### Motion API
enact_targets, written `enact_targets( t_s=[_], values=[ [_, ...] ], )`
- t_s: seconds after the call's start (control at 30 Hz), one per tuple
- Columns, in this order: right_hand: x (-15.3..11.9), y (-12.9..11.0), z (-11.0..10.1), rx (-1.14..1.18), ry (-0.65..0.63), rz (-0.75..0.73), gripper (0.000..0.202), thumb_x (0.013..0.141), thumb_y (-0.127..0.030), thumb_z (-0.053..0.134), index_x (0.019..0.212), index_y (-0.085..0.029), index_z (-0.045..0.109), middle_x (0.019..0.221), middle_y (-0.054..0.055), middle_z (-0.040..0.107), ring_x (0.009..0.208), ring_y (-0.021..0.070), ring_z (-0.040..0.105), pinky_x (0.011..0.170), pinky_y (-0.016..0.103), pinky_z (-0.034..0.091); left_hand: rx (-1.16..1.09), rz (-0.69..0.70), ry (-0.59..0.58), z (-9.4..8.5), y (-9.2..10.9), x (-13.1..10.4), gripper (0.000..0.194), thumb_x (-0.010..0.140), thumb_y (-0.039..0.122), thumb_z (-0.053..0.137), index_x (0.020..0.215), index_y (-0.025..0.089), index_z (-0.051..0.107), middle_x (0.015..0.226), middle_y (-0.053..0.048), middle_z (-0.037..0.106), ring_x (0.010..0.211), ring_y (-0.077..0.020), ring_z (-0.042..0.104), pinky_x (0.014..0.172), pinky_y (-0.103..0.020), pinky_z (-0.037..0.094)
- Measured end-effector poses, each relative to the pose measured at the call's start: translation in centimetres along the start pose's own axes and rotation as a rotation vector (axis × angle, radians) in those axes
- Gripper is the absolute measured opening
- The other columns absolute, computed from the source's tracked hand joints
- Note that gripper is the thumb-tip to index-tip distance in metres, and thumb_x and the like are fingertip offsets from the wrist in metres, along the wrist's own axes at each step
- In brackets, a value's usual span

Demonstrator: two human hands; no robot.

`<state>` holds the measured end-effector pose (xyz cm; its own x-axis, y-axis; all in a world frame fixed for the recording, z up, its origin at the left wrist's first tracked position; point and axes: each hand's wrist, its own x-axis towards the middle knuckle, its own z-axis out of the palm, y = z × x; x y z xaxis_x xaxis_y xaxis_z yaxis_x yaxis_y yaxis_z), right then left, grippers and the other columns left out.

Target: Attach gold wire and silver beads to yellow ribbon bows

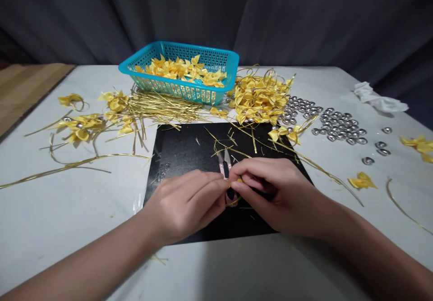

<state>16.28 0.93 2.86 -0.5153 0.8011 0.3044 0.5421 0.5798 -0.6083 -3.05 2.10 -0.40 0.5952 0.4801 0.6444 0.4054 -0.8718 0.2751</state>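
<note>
My left hand (191, 202) and my right hand (280, 193) meet over a black board (189, 143), fingertips pinched together. A bit of yellow ribbon bow (240, 179) shows between the fingers of my right hand; the rest of it is covered. My left fingers close at the same spot on a thin gold cord (233, 203), which curves out just below them. Directly beneath my hands lie thread snips (225, 160) with pink handles, blades pointing away from me. Gold cord offcuts (232, 136) are scattered over the board.
Behind the board stands a blue basket (233, 73) of yellow bows (182, 69). A bundle of gold cords (162, 105) lies before it. Finished-looking bows (260, 96) are heaped to its right, beside silver beads (341, 125). A white cloth (380, 99) lies far right.
</note>
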Motion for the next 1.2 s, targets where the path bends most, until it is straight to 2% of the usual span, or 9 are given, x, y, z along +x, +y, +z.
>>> enact_targets(
  t_s=[0.1, 0.3, 0.6, 0.73, 0.9, 1.2],
  values=[
    [0.00, 0.02, 0.00, 0.017, -0.010, 0.008, 0.006, 0.081, -0.008, 0.053, 0.080, -0.011, 0.058, 0.058, -0.006, 0.042, 0.050, 0.0028, 0.035, 0.048, 0.012, 0.031, 0.013, 0.007, -0.017, 0.10, -0.06, -0.06, 0.018, 0.080, 0.014, 0.061, 0.097, 0.016, 0.060, 0.086, -0.003, 0.074, 0.070, -0.0119, 0.068, 0.061, -0.020, 0.054],
    [-0.09, -0.10, -0.19, 0.037, -0.037, 0.027, 0.006, 0.081, -0.010, 0.053, 0.079, -0.012, 0.058, 0.059, -0.006, 0.043, 0.050, 0.0033, 0.037, 0.051, 0.013, 0.033, -0.036, 0.009, 0.045, 0.18, 0.08, 0.28, 0.015, 0.079, 0.011, 0.061, 0.093, 0.016, 0.059, 0.080, -0.003, 0.074, 0.068, -0.0118, 0.068, 0.063, -0.020, 0.054],
    [-0.15, 0.06, -0.14, 0.037, -0.052, 0.057, 0.007, 0.081, -0.010, 0.053, 0.077, -0.013, 0.057, 0.058, -0.005, 0.044, 0.051, 0.0044, 0.039, 0.051, 0.015, 0.033, -0.017, -0.005, -0.021, 0.28, 0.05, 0.25, 0.013, 0.080, 0.011, 0.059, 0.091, 0.017, 0.059, 0.077, -0.001, 0.072, 0.067, -0.0110, 0.066, 0.062, -0.020, 0.054],
    [-0.11, 0.08, -0.04, 0.061, -0.097, 0.114, 0.006, 0.081, -0.011, 0.053, 0.078, -0.014, 0.058, 0.061, -0.004, 0.049, 0.055, 0.0052, 0.044, 0.053, 0.015, 0.035, 0.003, -0.017, 0.000, 0.32, 0.17, 0.19, 0.010, 0.078, 0.010, 0.059, 0.086, 0.016, 0.059, 0.074, -0.001, 0.072, 0.062, -0.0112, 0.065, 0.060, -0.020, 0.053],
    [-0.02, -0.03, -0.05, 0.074, -0.112, 0.124, 0.009, 0.083, -0.012, 0.050, 0.079, -0.014, 0.058, 0.065, -0.002, 0.056, 0.057, 0.0061, 0.047, 0.055, 0.016, 0.037, -0.004, -0.055, -0.070, 0.19, 0.19, 0.15, 0.008, 0.082, 0.013, 0.055, 0.088, 0.017, 0.059, 0.075, -0.001, 0.072, 0.063, -0.0110, 0.065, 0.060, -0.020, 0.052],
    [-0.08, 0.06, -0.27, 0.032, -0.075, 0.035, 0.009, 0.083, -0.009, 0.051, 0.079, -0.013, 0.058, 0.057, -0.006, 0.042, 0.047, 0.0043, 0.032, 0.047, 0.015, 0.031, -0.103, -0.052, -0.062, 0.46, -0.11, -0.02, 0.011, 0.083, 0.012, 0.056, 0.094, 0.015, 0.060, 0.076, -0.003, 0.070, 0.065, -0.0111, 0.063, 0.063, -0.021, 0.050]
  ],
)
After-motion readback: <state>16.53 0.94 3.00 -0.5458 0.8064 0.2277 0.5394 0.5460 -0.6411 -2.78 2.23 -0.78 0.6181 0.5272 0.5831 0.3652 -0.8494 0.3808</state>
